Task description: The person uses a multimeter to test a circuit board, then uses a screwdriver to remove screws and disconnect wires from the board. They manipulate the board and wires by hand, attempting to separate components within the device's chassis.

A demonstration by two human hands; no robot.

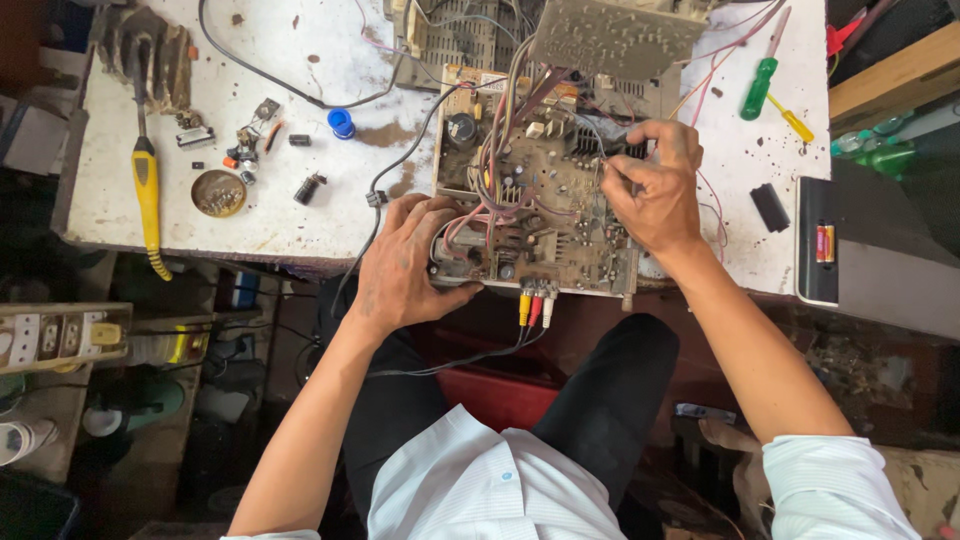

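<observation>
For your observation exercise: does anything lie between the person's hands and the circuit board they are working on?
Nothing visible does. The left hand already rests on the near left corner of the circuit board, and the right hand pinches at the board's right part. A bundle of wires crosses the board between the hands, not under them.
</observation>
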